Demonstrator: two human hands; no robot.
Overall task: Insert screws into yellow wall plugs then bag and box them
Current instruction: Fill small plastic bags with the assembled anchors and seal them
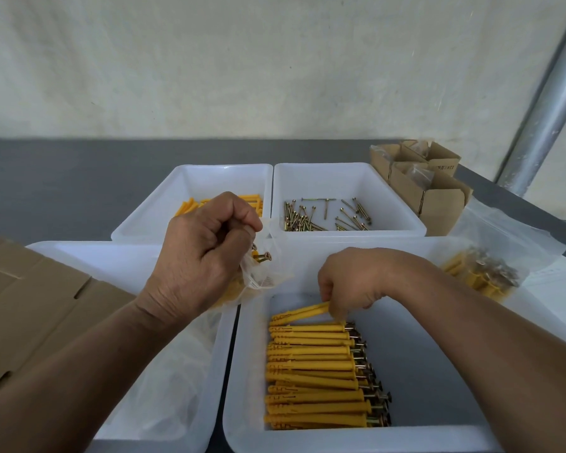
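Left hand (196, 253), fingers clamped on a part-filled bag (258, 276) at centre. Right hand (353, 279) pinches an assembled plug (301, 313) in the lower-centre tray (340, 439). One sealed bag (490, 269) lies at right; loose screws (324, 217) and boxing still to do, I'd say.

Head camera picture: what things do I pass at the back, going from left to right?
First the white tub of loose yellow plugs → white tub of screws → open cardboard boxes → shiny metal pole.
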